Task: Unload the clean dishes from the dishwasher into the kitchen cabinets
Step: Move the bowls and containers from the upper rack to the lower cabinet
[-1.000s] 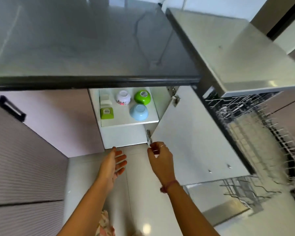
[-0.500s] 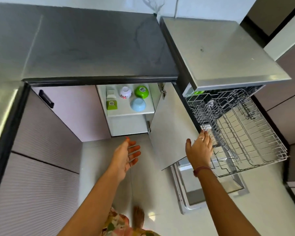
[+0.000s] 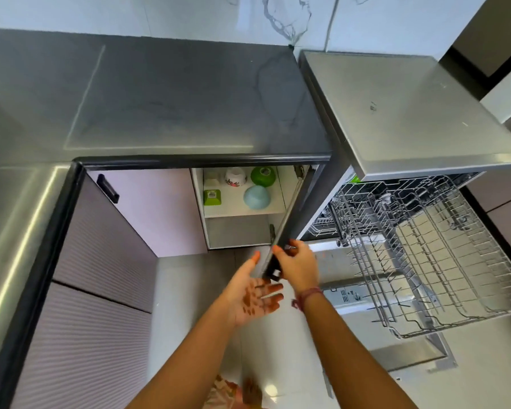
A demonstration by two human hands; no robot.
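I see the cabinet door [image 3: 289, 214] edge-on, swung out from the open cabinet [image 3: 236, 231]; right hand [image 3: 297, 265] grips its lower outer edge, fingers curled round it just above the black handle [image 3: 273, 271]. Left hand [image 3: 255, 293] sits just left of and below the right, palm up, fingers spread and relaxed, holding nothing; its thumb tip is beside the door edge, can't tell if it touches. Beyond the hands, on the cabinet shelf [image 3: 233, 209]: blue bowl [image 3: 257, 197] upside down nearest, green bowl [image 3: 263, 176] behind it, white floral bowl [image 3: 236, 176] left of that, small green square cup [image 3: 212, 197] further left. Right of the right hand, dishwasher [image 3: 410, 113] stands open, upper rack [image 3: 425, 246] pulled out, looks bare of dishes from here. Lower rack [image 3: 322, 227] partly visible inside, contents unclear. Dishwasher door [image 3: 381, 329] is dropped flat under the rack. Dark countertop [image 3: 174, 98] runs above the cabinet, far side of both hands. Left of the hands, closed pink cabinet front with a black pull [image 3: 107, 188]
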